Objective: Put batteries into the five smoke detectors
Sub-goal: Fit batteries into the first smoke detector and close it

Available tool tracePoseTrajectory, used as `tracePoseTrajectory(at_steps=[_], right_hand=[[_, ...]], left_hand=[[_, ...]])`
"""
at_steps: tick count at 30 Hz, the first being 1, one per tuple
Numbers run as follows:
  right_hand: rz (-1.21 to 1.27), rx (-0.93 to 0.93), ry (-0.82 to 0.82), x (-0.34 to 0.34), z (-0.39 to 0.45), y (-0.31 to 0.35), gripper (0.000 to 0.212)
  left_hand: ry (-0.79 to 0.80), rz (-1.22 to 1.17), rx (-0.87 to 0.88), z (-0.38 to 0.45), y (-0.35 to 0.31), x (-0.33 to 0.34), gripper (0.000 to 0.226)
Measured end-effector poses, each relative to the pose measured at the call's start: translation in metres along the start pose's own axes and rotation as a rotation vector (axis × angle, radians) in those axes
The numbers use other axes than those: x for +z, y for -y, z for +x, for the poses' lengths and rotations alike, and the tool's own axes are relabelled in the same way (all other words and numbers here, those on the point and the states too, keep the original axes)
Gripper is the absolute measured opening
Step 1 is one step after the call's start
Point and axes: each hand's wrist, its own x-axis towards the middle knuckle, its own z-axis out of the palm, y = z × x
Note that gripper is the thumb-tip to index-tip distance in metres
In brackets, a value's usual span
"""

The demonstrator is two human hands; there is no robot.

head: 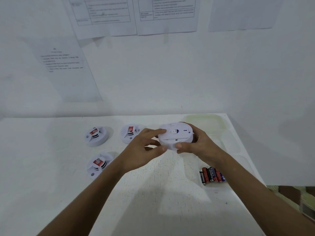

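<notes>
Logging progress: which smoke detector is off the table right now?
The detector held by both hands, underside facing the camera. The other three lie on the table with red stickers up.

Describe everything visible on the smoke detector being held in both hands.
The held smoke detector is a round white unit, plastic by its look, lifted above the white table and tilted so its back faces the camera. That back shows a flat cover plate with small slots and a round central opening; no battery is visible. The left hand grips its left edge with thumb and fingers, and the right hand wraps its right side, thumb on the lower rim.
</notes>
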Motion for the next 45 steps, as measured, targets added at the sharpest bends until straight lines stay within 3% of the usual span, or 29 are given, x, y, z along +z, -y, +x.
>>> tracePoseTrajectory(at_steps=[5,12,17,22,25,33,41,45], right_hand=[[-0.042,0.061,0.011,0.0,0.001,-0.005,0.062],[-0.195,-0.062,-0.134,0.004,0.0,0.001,0.046],[-0.353,-0.124,-0.084,0.0,-0.003,-0.007,0.066],[-0.444,-0.133,-0.003,-0.002,-0.009,-0.007,0.106],[-0.497,-0.115,0.032,-0.002,-0.008,-0.009,0.116],[-0.335,-0.098,0.033,0.0,-0.005,-0.003,0.104],[-0.387,-0.098,0.03,0.008,-0.005,-0.004,0.104],[-0.42,-0.108,0.06,0.007,-0.006,-0.004,0.099]], left_hand=[[-0.063,0.075,0.125,0.002,0.009,0.0,0.049],[-0.062,0.027,0.083,0.004,0.002,-0.002,0.041],[0.011,-0.068,-0.024,0.002,-0.002,-0.008,0.027],[-0.018,-0.158,-0.081,0.002,-0.003,-0.009,0.047],[0.032,-0.158,-0.08,0.002,-0.003,-0.009,0.049],[0.128,0.027,0.097,-0.003,-0.011,-0.01,0.076],[0.086,0.016,0.101,-0.006,-0.008,-0.005,0.075],[0.117,0.152,0.094,-0.01,-0.004,-0.009,0.096]])
